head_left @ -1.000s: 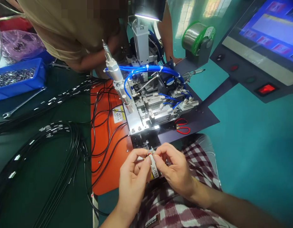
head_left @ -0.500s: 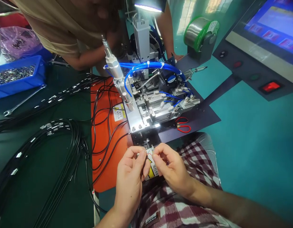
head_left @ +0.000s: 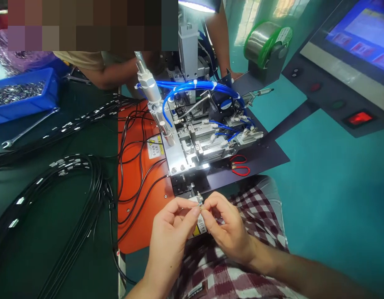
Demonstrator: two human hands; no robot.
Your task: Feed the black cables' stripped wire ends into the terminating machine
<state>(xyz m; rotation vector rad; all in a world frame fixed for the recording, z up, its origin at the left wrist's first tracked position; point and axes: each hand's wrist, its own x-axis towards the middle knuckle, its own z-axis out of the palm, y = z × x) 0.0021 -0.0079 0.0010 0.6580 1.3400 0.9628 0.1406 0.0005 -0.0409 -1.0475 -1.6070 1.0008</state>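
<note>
Fingertip work, looks like, with the person's left hand (head_left: 171, 226) and right hand (head_left: 227, 222) both pinching thin wires (head_left: 200, 204) between their nearly meeting fingertips, machine (head_left: 178, 158) just beyond them, so the next move probably calls for a light, steady grip.

A teal floor (head_left: 329, 199) spreads beside a dark green worktop (head_left: 70, 211), pale reflections streaking its far end as a white lamp (head_left: 200, 6) glows overhead.

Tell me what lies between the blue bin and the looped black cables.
A wrench and a straighter black cable bundle lie between them, as the head view shows.
</note>
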